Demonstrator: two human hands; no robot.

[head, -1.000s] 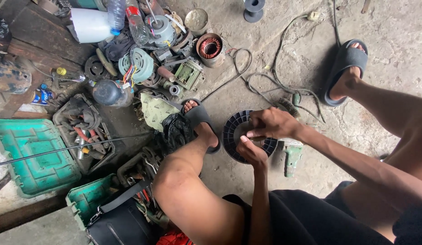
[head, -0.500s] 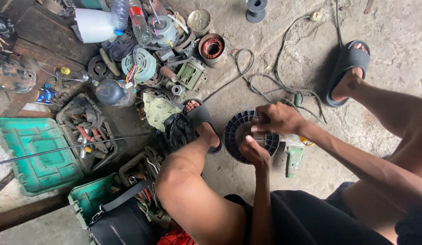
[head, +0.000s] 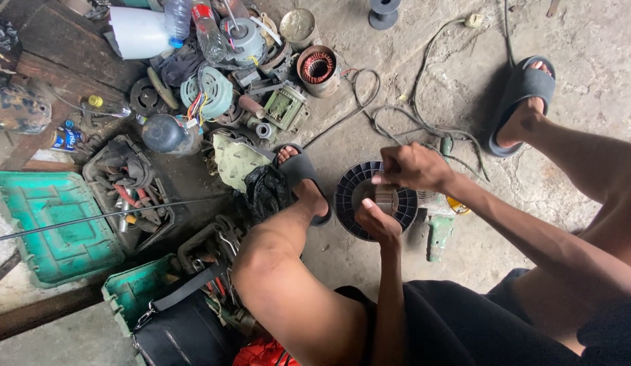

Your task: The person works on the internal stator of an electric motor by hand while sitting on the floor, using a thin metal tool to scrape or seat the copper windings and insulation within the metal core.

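On the concrete floor point(head: 566, 41), both hands work a black ribbed disc point(head: 353, 196): left hand point(head: 376, 222) and right hand point(head: 412, 167) fingers clamp its small brown centre piece point(head: 385, 198).

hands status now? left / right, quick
Left hand: closed on the near rim of the black round fan guard, steadying it.
Right hand: closed on the small brown cylindrical part at the guard's centre.
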